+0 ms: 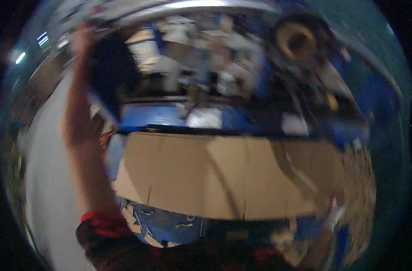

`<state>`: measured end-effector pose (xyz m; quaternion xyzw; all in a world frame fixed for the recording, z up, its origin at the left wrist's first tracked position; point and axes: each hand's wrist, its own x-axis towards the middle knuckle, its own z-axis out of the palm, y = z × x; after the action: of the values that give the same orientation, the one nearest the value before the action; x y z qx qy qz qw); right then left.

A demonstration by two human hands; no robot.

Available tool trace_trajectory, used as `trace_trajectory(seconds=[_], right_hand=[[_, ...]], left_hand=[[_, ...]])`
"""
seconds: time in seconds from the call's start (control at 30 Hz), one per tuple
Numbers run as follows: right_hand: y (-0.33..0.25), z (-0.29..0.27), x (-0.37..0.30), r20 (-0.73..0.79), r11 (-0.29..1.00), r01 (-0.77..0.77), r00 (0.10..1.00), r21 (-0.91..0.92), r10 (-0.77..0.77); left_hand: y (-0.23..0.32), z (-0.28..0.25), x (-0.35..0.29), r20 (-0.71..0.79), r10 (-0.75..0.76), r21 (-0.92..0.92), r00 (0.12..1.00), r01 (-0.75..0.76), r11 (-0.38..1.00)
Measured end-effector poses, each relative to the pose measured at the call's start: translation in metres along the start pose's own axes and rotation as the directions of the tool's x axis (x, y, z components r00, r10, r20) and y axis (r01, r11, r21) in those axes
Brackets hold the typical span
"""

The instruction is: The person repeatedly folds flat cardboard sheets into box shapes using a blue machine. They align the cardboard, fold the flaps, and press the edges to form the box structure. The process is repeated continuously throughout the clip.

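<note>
A wide brown cardboard sheet [179,176] with slots cut along its front edge lies across in front of me, against a blue machine [152,116]. My left arm is stretched far up and forward past the sheet's left end. My left hand [82,39] is by the machine's upper left, just under a curved pale metal bar [197,5]; its fingers are smeared by motion. Low on the right, my right hand [333,217] is at the sheet's front right corner, with something whitish and a spot of red about it. Blur hides whether its fingers grip the cardboard.
A round tan roll or ring [297,39] sits on the dark machinery at the upper right. Stacked cardboard [357,203] stands on the right. Cardboard scraps [147,235] lie on a blue surface below the sheet. A pale grey floor [48,171] runs along the left.
</note>
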<state>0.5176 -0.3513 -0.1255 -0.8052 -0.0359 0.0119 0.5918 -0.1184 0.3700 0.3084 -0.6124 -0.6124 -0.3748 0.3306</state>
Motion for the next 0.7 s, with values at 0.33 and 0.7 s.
trace_trajectory(seconds=[0.33,0.7], right_hand=[[0.008,0.043,-0.014,0.143,0.808,-0.187,0.981,0.559,0.129],[-0.006,0.042,-0.015,-0.001,0.912,0.057,0.998,0.407,-0.061]], left_hand=[[-0.037,0.067,0.018,0.186,0.272,-0.093,0.944,-0.259,0.961],[-0.108,0.093,-0.023,0.026,0.514,-0.512,0.857,-0.431,0.744]])
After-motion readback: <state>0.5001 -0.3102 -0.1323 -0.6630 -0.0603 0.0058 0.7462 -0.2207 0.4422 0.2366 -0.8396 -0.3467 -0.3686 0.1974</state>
